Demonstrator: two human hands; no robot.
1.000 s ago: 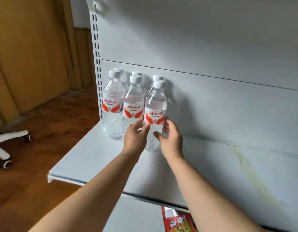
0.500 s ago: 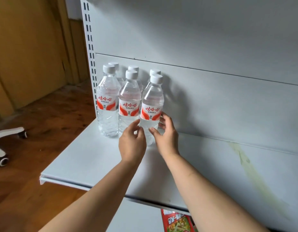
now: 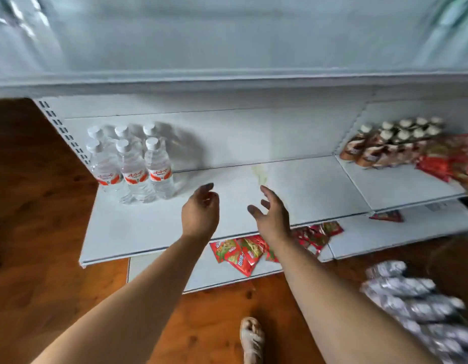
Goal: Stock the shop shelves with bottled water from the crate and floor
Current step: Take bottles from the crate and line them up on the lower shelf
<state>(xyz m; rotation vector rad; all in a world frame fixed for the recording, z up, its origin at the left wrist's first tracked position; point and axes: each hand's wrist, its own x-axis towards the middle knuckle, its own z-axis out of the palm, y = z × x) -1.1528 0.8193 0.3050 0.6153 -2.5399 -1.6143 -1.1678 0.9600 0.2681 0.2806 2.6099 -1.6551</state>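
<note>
Several clear water bottles (image 3: pixel 134 166) with white caps and red labels stand in two rows at the left end of the white shelf (image 3: pixel 293 195). My left hand (image 3: pixel 200 214) hovers over the shelf to the right of them, fingers loosely curled, holding nothing. My right hand (image 3: pixel 271 214) hangs beside it with fingers spread, also empty. A blurred stack of more water bottles (image 3: pixel 416 303) lies on the floor at the lower right.
Brown bottles with pale caps (image 3: pixel 393 143) and red snack packets (image 3: pixel 453 161) fill the shelf section to the right. More red snack packets (image 3: pixel 240 253) lie on the lower shelf. My foot (image 3: pixel 251 340) stands on the wooden floor (image 3: pixel 36 232).
Both hands have let go of the front right bottle and drawn back to the right. The view has pulled away and turned right, showing the whole shelf and the floor bottles.
</note>
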